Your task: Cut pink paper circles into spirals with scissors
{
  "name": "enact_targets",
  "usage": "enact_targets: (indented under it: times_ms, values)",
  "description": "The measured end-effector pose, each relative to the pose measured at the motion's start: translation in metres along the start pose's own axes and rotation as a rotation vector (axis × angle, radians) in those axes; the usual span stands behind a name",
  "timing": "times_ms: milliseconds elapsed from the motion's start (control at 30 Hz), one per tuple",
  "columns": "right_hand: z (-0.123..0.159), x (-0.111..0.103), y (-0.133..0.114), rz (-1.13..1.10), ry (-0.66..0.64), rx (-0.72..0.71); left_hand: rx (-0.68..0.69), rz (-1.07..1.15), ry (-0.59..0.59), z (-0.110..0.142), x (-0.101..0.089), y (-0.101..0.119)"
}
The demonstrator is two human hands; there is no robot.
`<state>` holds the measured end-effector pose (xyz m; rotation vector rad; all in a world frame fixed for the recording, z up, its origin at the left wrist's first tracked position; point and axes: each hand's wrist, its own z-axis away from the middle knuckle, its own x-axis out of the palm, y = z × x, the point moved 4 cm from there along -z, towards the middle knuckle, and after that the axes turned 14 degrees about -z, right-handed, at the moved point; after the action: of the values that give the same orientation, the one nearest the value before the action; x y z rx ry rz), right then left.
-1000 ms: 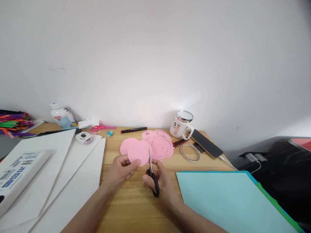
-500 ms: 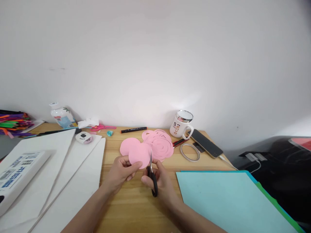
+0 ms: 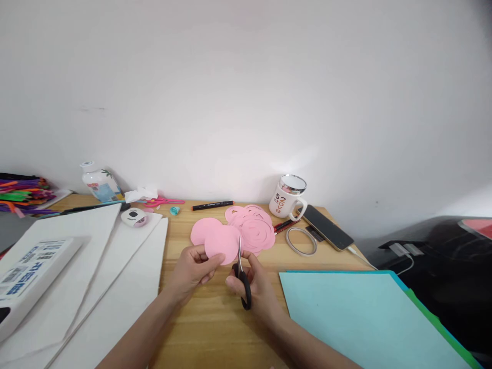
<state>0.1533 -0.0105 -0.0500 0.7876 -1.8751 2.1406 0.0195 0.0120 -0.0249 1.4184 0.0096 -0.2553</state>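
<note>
A round piece of pink paper (image 3: pixel 221 243) is pinched between the thumb and fingers of my left hand (image 3: pixel 198 267), above the wooden table. My right hand (image 3: pixel 255 287) grips black-handled scissors (image 3: pixel 244 287), whose blades point away from me along the paper's right edge. Whether the blades touch the paper is hard to make out. Behind it to the left lies another pink paper disc (image 3: pixel 203 228), partly covered. A pile of pink spiral-cut paper (image 3: pixel 257 230) rests just beyond the scissors' tips.
A white mug (image 3: pixel 286 197), a tape roll (image 3: pixel 302 242) and a phone (image 3: pixel 326 228) stand or lie at the back right. Light blue sheets (image 3: pixel 353 318) are at right, white boards (image 3: pixel 126 287) at left. A black marker (image 3: pixel 212 205) lies near the wall.
The scissors' blades look closer together than before. Both hands and the paper stay nearly in place; the whole view has shifted very slightly.
</note>
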Motion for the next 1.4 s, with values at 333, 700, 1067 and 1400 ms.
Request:
enact_targets:
  times_ms: [333, 700, 1067, 1400]
  values:
    - [0.0008, -0.0025, 0.0011, 0.098, 0.025, -0.002, 0.01, 0.017, 0.017, -0.0002, -0.0017, -0.0011]
    - [0.003, 0.0018, -0.0039, 0.143, 0.048, 0.013, 0.038, 0.055, 0.008, 0.0, -0.0012, -0.0005]
    - [0.0029, 0.0042, -0.0051, 0.037, -0.018, -0.003, -0.004, -0.036, 0.019, 0.0029, -0.0009, 0.0027]
    - [0.0025, 0.0023, -0.0062, 0.053, -0.027, 0.014, 0.021, -0.033, 0.02, 0.0015, -0.0015, 0.004]
